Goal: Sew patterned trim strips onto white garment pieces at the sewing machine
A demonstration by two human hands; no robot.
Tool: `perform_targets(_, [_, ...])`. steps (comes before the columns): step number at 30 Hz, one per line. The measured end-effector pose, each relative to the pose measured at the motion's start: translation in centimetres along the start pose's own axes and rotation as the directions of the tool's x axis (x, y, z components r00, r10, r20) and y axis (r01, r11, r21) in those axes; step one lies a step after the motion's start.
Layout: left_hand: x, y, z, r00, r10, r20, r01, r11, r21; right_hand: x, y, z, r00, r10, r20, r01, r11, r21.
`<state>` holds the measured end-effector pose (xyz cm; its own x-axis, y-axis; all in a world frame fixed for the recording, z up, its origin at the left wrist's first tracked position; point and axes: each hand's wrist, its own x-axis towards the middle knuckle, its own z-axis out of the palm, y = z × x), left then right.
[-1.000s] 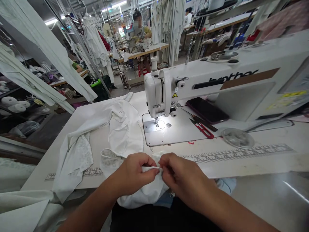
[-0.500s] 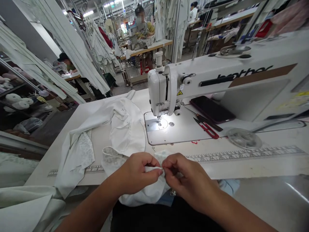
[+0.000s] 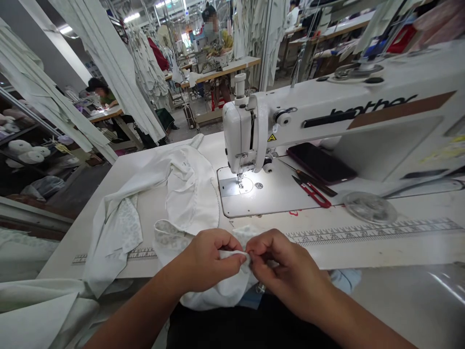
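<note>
White fabric point(image 3: 192, 198) spreads over the left of the sewing table and hangs off its front edge toward my lap. My left hand point(image 3: 214, 259) pinches a folded edge of this fabric between thumb and fingers. Close beside it, my right hand point(image 3: 279, 259) is closed at the same edge, thumb and fingertips together; the exact bit of cloth between them is small and partly hidden. Both hands are in front of the sewing machine point(image 3: 241, 131), whose lit needle area has no cloth under the presser foot.
Right of the needle plate lie red thread snips point(image 3: 312, 191), a dark-handled pointed tool point(image 3: 319, 184), a phone point(image 3: 321, 162) and a clear round disc point(image 3: 369, 207). A printed ruler strip point(image 3: 363, 231) runs along the table front. Co-workers sit at machines beyond hanging fabric point(image 3: 109, 63).
My right hand has shifted very slightly to the right; my left hand keeps its pinch on the fabric. The view has turned a little.
</note>
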<state>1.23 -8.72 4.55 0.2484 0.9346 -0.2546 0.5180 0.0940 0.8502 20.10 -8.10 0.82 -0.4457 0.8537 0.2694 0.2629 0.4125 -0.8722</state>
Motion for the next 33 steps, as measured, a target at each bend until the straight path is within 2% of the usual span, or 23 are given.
perform_targets(6, [-0.18,-0.04,-0.04,1.000,0.000,-0.015,0.000,1.000,0.010,-0.10,0.31,0.07,0.999,0.020,0.044,-0.024,0.996,0.091])
perform_targets(12, [-0.33,-0.18,0.14,0.998,0.048,-0.043,-0.046,0.998,0.046,-0.13,0.30,0.16,0.998,-0.057,-0.026,0.057,0.998,-0.018])
perform_targets(16, [-0.30,-0.38,0.05,0.998,0.031,-0.053,-0.030,0.999,0.024,-0.22,0.42,0.14,0.997,-0.053,-0.059,0.053,0.999,-0.003])
perform_targets(21, [-0.34,-0.25,0.04,0.998,0.025,-0.060,-0.025,1.000,0.013,-0.17,0.03,0.10,1.000,-0.020,0.004,0.019,0.999,0.044])
perform_targets(28, [-0.66,-0.02,0.41,0.993,0.096,-0.072,-0.091,0.994,0.062,0.10,-0.47,0.26,1.000,-0.025,-0.003,0.025,0.997,-0.076])
perform_targets(30, [-0.64,-0.16,0.38,0.993,0.088,-0.078,-0.083,0.995,0.056,0.10,-0.36,0.21,0.999,-0.028,-0.020,0.027,0.997,-0.074])
perform_targets(33, [-0.58,-0.37,0.34,0.994,0.069,-0.083,-0.065,0.997,0.047,0.06,-0.26,0.14,1.000,-0.016,0.015,0.017,1.000,-0.026])
